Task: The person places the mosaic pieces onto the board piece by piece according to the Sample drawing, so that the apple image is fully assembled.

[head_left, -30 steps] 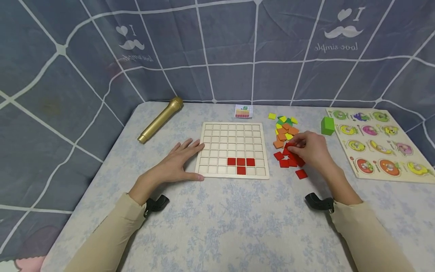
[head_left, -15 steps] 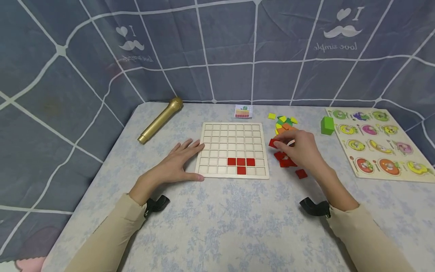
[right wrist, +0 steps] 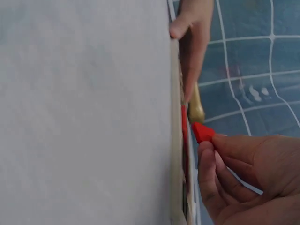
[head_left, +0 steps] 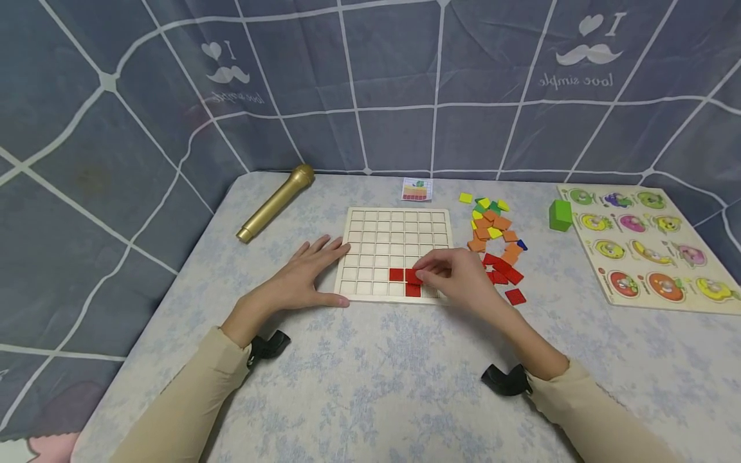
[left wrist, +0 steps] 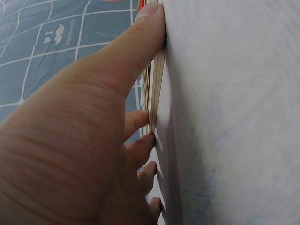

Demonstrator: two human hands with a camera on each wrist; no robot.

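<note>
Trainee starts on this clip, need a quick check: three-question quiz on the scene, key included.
1. What does the right hand pinch?
2. True or false: the left hand touches the board.
3. In the head view, which lies left of the board?
(a) green block
(b) gold mic
(c) fruit puzzle

Key:
1. A red tile.
2. True.
3. b.

Soft light — dimmer wrist views
</note>
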